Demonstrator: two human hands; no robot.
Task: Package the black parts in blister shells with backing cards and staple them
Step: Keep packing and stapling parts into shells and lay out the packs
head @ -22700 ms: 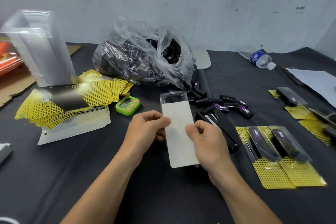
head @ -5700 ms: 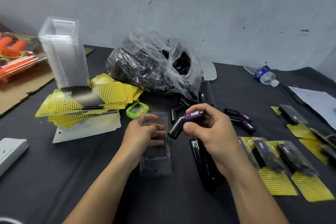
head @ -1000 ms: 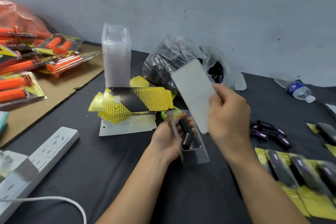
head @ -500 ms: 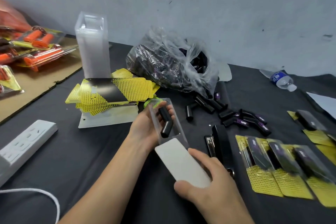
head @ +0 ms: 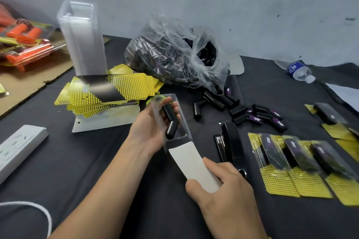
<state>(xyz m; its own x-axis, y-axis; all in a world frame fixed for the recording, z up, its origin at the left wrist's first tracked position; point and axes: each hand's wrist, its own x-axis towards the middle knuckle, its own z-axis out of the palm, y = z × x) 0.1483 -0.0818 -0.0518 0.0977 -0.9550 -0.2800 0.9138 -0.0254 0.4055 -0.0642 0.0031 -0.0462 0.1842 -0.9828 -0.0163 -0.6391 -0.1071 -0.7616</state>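
One blister shell [head: 185, 135] lies tilted in the left hand [head: 149, 130], above the worktop [head: 93, 165]. The grip is closed around it from beneath, fingertips curling over its far edge. One black part [head: 171, 121] sits in the shell's pocket. One backing card [head: 194, 165], plain white side up, meets the shell's near end. The right hand [head: 231, 198] holds the card's near end in a narrow grip, thumb on top and fingers along its right edge.

Just right of the card lies one black stapler [head: 232, 144], flat on the worktop. Beyond it, three finished packs [head: 295, 161] lie side by side on yellow dotted cards. At least two more are near the right edge, blurred.

Loose black parts [head: 240, 111] are scattered behind the stapler, overlapping too much to count. They spill from a clear plastic bag [head: 174, 56] holding many more.

On the left, a heap of yellow cards [head: 108, 89] rests on a white sheet, with one tall stack of empty shells [head: 83, 39] behind it. A green timer [head: 155, 99] is mostly hidden behind the held shell.

One power strip [head: 17, 147] lies at the left edge, and one water bottle [head: 299, 71] lies far right.
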